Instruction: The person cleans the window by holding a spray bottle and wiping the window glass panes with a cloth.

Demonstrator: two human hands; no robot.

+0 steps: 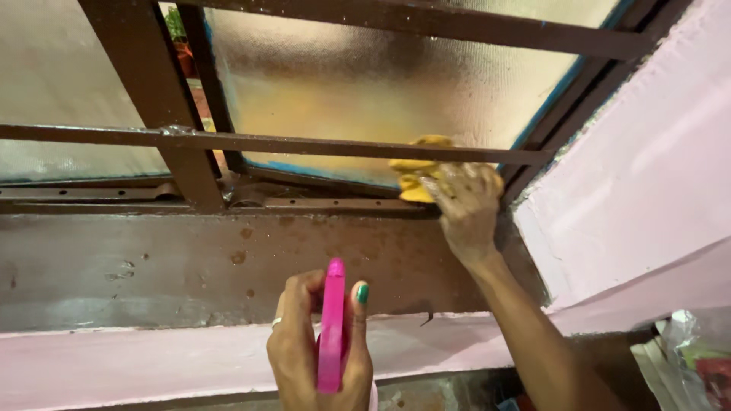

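At the window's lower corner, the right hand (466, 204) bunches its fingers around a yellow cloth (415, 176) against the frosted pane (365, 84); the left hand (316, 354) wraps closed around a pink spray bottle (332, 327).

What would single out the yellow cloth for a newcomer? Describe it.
Start at the frosted window pane behind the brown bars. At its lower right corner the right hand presses a crumpled yellow cloth to the glass. It is the only yellow thing; the left hand holds a pink bottle.

A pink spray bottle (332, 327) and a yellow cloth (415, 176) are seen — brown window bars (266, 142), blue-edged frosted glass (381, 84), pale pink wall (647, 167).
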